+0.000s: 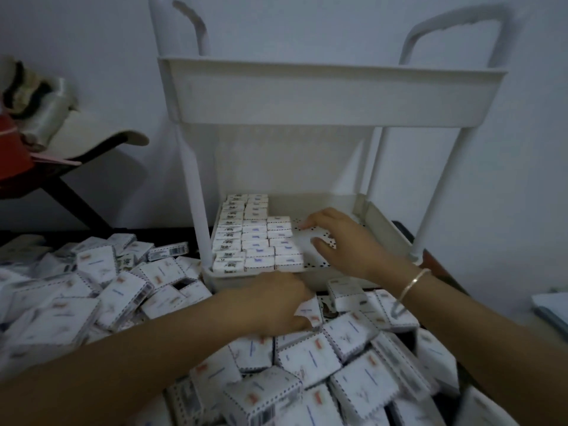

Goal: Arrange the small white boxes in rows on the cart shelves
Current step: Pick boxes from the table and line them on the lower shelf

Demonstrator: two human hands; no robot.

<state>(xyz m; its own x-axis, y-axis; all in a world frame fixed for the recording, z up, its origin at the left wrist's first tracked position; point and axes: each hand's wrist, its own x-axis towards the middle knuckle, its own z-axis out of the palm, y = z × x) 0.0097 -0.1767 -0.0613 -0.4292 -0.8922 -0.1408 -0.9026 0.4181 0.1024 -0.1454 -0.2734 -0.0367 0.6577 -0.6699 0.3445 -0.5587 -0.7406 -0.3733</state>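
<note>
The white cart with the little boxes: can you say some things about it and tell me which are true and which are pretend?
1. The rows of boxes sit in the left part of the lower shelf. True.
2. The lower shelf is completely full. False: its right part is bare, and its dotted floor shows.
3. The left hand is inside the shelf. False: it grips a box in the loose pile in front of the cart; it is the right hand that reaches over the shelf.
4. A bracelet is on the right wrist. True.
</note>
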